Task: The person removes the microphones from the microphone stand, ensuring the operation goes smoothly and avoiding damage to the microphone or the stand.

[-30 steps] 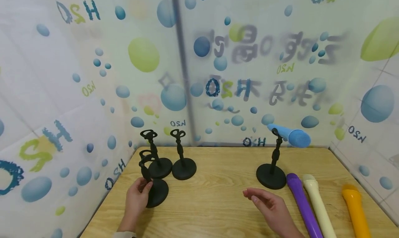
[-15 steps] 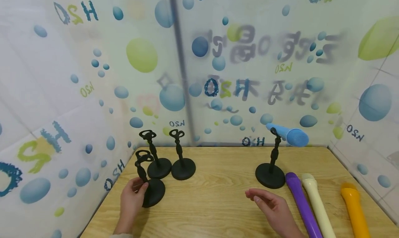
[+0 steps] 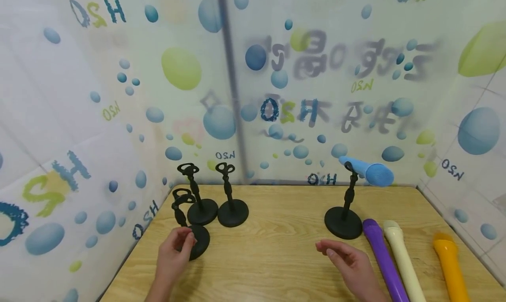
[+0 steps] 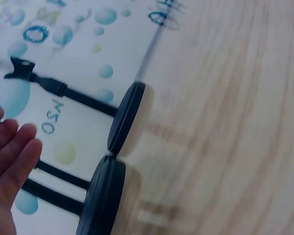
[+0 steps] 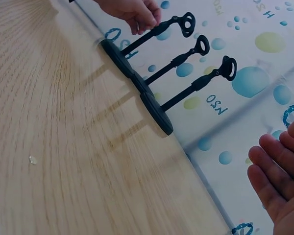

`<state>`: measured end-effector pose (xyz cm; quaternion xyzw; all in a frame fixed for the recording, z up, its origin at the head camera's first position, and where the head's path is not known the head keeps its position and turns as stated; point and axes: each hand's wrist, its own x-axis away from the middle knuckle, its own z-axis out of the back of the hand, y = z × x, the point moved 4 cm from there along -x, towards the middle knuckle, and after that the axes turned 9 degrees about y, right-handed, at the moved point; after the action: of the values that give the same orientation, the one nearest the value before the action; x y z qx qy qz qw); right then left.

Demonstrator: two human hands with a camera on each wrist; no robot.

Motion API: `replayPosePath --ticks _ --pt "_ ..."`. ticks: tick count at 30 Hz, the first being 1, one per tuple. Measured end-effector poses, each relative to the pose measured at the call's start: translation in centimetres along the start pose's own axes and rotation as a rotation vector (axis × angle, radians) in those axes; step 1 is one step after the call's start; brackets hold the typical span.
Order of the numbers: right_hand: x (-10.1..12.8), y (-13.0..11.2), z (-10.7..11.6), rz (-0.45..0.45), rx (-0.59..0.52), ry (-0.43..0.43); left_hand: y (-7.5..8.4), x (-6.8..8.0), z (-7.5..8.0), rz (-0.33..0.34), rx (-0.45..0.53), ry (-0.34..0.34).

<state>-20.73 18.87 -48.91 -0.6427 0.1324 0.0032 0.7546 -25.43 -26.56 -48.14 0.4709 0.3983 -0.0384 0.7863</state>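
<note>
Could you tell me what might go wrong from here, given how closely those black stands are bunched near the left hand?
1. The left hand grips the stem of the nearest black round-based stand, whose base sits close to two more black stands; moving it could knock them over.
2. The blue microphone sits tilted on the fourth stand; a bump from the open right hand might tip it.
3. The purple microphone lying beside that hand could roll.
</note>
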Motion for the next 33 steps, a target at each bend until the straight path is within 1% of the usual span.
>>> replayPosePath --ticks 1,3,6,7,10,14,19,21,24,27,29,33 --pt "0.0 0.0 0.1 0.001 0.002 0.003 0.3 0.2 -0.5 -0.030 0.045 -0.038" --pt "0.1 0.0 0.2 0.009 0.007 0.005 0.9 0.4 -1.4 -0.079 0.097 -0.119" --pt "0.2 -0.1 0.4 -0.031 0.030 0.013 1.9 0.6 -3.1 -0.116 0.122 -0.236" --pt "0.2 -0.2 0.4 -0.039 0.037 0.016 2.1 0.7 -3.7 -0.121 0.122 -0.270" --pt "0.3 -0.2 0.6 -0.019 0.041 0.022 2.8 0.8 -5.7 -0.110 0.114 -0.378" --pt "0.4 0.1 1.0 0.052 0.009 0.018 3.8 0.9 -8.6 -0.093 0.118 -0.497" --pt "0.5 0.3 1.4 0.065 -0.014 -0.001 5.1 1.6 -12.1 -0.095 0.171 -0.601" --pt "0.5 0.2 1.3 0.080 -0.010 -0.012 5.7 1.9 -13.3 -0.079 0.192 -0.644" --pt "0.5 0.1 1.3 0.080 0.003 -0.007 6.6 2.5 -15.2 -0.037 0.206 -0.714" --pt "0.6 0.0 1.3 0.033 0.018 0.014 7.4 3.1 -17.1 0.009 0.213 -0.777" --pt "0.6 -0.1 1.3 -0.008 0.029 0.029 7.9 3.5 -18.2 0.039 0.228 -0.803" --pt "0.6 -0.1 1.2 -0.064 0.047 0.054 9.0 4.1 -20.2 0.089 0.261 -0.818"
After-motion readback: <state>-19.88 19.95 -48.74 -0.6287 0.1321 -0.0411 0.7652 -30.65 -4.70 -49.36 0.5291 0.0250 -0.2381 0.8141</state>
